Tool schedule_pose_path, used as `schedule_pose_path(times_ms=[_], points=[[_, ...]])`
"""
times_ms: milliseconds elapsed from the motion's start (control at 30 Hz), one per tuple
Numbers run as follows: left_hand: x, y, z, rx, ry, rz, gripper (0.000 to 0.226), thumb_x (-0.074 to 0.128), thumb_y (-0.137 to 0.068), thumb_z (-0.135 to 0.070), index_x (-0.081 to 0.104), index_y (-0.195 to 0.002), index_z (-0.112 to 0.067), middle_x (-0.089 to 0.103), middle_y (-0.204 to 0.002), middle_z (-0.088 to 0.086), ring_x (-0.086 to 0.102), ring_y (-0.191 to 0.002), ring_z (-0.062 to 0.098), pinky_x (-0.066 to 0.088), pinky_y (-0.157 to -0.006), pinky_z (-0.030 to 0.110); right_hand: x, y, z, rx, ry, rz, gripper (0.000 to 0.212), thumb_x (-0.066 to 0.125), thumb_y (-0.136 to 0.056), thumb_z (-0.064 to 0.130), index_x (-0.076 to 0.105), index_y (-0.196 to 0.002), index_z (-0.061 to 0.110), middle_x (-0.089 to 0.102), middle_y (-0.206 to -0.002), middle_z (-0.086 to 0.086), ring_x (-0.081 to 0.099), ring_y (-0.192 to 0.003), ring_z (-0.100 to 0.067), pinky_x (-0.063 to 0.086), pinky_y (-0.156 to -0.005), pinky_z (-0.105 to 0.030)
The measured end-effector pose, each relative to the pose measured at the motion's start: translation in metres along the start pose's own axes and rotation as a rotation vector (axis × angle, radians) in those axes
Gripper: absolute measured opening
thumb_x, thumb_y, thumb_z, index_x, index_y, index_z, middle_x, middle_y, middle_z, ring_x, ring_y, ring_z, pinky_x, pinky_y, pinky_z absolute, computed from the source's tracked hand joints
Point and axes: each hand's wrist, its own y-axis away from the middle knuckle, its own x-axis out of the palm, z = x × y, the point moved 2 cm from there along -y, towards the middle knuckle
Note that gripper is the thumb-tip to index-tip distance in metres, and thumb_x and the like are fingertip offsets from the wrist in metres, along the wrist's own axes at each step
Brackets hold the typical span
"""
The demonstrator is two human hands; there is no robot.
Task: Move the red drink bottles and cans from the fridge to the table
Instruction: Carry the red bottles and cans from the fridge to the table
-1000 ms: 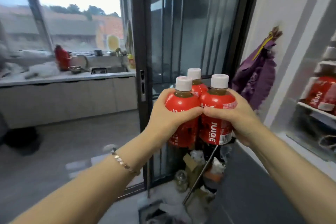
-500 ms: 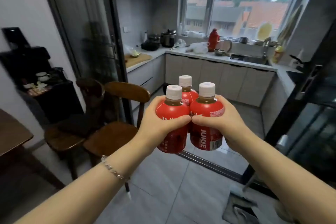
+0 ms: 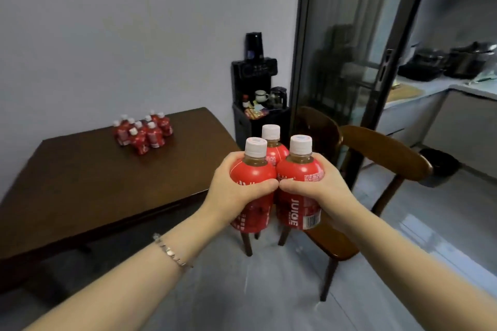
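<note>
The left grip (image 3: 236, 192) is clenched round the left bottle (image 3: 251, 169) and the right grip (image 3: 321, 191) round the right bottle (image 3: 298, 212), each thumb laid across the front of its red label so that the two thumb tips touch; the two bottles are pressed side by side and held upright, white caps up; a third bottle (image 3: 274, 152) is wedged upright behind and between them, only its cap and red shoulder being seen, and what bears it from behind cannot be told; the word JUICE is read sideways on the right bottle, beside a barcode; a bracelet (image 3: 172, 251) is worn on the left wrist; the three bottles are held in the air over the grey floor (image 3: 269, 298), just off the right edge of the dark table (image 3: 102, 191) and in front of a chair (image 3: 387, 158); a second chair (image 3: 318, 129) is seen behind the bottles; further off, a cluster (image 3: 142, 133) of like red bottles with white caps is stood on the far part of the table, near the wall (image 3: 134, 35); a black stand (image 3: 258, 121) carrying cups (image 3: 261, 95) is set against that wall past the table; to its right a dark-framed glass door (image 3: 349, 62) is seen, and pots (image 3: 468, 62) are made out, blurred, on a worktop (image 3: 419, 88) beyond it.
</note>
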Motion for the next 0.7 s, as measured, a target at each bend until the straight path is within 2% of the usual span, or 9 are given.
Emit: schedule_pose_path(times_ms=[100,333,400,467,500,567,700], points=[[-0.058,-0.024,0.020,-0.028,-0.016,-0.107,0.075,0.080,-0.038,-0.041,0.058,-0.107,-0.021,0.067,-0.108,0.002,0.067,-0.091,0.010,0.053,-0.073,0.022,0.058,-0.053,-0.007,0.001,-0.010,0.091,0.075,0.082,-0.046,0.022,0.054,-0.116,0.018,0.067,-0.108,-0.003,0.067,-0.097,-0.017,0.055,-0.087,-0.036],[-0.167,-0.111,0.072,-0.106,-0.057,-0.322,0.078,0.080,-0.037,-0.045,0.056,-0.108,-0.026,0.066,-0.110,-0.001,0.066,-0.098,0.013,0.054,-0.085,0.030,0.171,-0.198,-0.039,0.026,-0.036,0.336,0.091,0.086,-0.035,0.034,0.054,-0.118,0.017,0.067,-0.110,-0.006,0.068,-0.099,-0.023,0.055,-0.088,-0.044],[-0.199,-0.143,0.086,-0.132,-0.055,-0.385,0.078,0.082,-0.038,-0.043,0.055,-0.110,-0.028,0.065,-0.112,-0.002,0.065,-0.100,0.013,0.053,-0.086,0.030,0.203,-0.248,-0.047,0.036,-0.021,0.418,0.086,0.088,-0.041,0.029,0.053,-0.118,0.019,0.067,-0.109,-0.004,0.067,-0.098,-0.021,0.055,-0.086,-0.039],[-0.219,-0.161,0.093,-0.159,-0.055,-0.407,0.069,0.087,-0.046,-0.030,0.055,-0.108,-0.030,0.065,-0.110,-0.003,0.064,-0.099,0.013,0.052,-0.085,0.029,0.224,-0.275,-0.043,0.024,0.002,0.481,0.079,0.088,-0.050,0.021,0.051,-0.119,0.019,0.066,-0.110,-0.003,0.067,-0.097,-0.018,0.056,-0.079,-0.029],[-0.250,-0.190,0.108,-0.159,-0.020,-0.461,0.063,0.088,-0.053,-0.022,0.054,-0.106,-0.030,0.065,-0.109,-0.003,0.064,-0.097,0.012,0.052,-0.083,0.027,0.257,-0.318,-0.046,0.028,-0.004,0.564,0.079,0.087,-0.050,0.022,0.050,-0.120,0.019,0.066,-0.110,-0.002,0.067,-0.095,-0.016,0.055,-0.076,-0.025],[-0.266,-0.202,0.114,-0.165,-0.016,-0.474,0.053,0.084,-0.065,-0.012,0.052,-0.103,-0.031,0.063,-0.106,-0.006,0.063,-0.095,0.009,0.051,-0.078,0.022,0.277,-0.340,-0.048,0.048,0.010,0.605,0.083,0.084,-0.046,0.027,0.049,-0.121,0.019,0.065,-0.109,-0.001,0.067,-0.095,-0.016,0.054,-0.072,-0.022],[-0.327,-0.236,0.143,-0.240,-0.032,-0.538,0.049,0.078,-0.072,-0.015,0.047,-0.104,-0.035,0.058,-0.104,-0.015,0.060,-0.093,0.005,0.047,-0.069,0.015,0.345,-0.395,-0.057,0.086,0.019,0.719,0.078,0.079,-0.050,0.023,0.048,-0.122,0.021,0.064,-0.109,0.000,0.067,-0.094,-0.016,0.053,-0.070,-0.022]])
